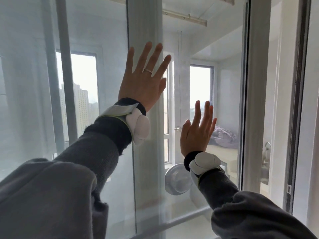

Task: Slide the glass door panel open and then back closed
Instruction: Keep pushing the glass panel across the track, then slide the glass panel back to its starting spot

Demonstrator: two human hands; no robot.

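Observation:
The glass door panel [224, 94] fills the view in front of me, with a pale frosted vertical stile [146, 28] running down its left part. My left hand [143, 80] lies flat with fingers spread on that stile, a ring on one finger. My right hand [196, 131] presses flat on the clear glass lower and to the right, fingers spread upward. Both hands hold nothing. A round metal knob [177, 180] sits on the glass just below my right wrist. The panel's right edge lies against the white door frame [259, 83].
Another hazy glass pane [34, 83] stands to the left. Behind the glass is a balcony with a ceiling drying rack [186, 14], windows [200, 85] and a pile of lilac cloth [224, 137]. A wall [312, 118] rises at the far right.

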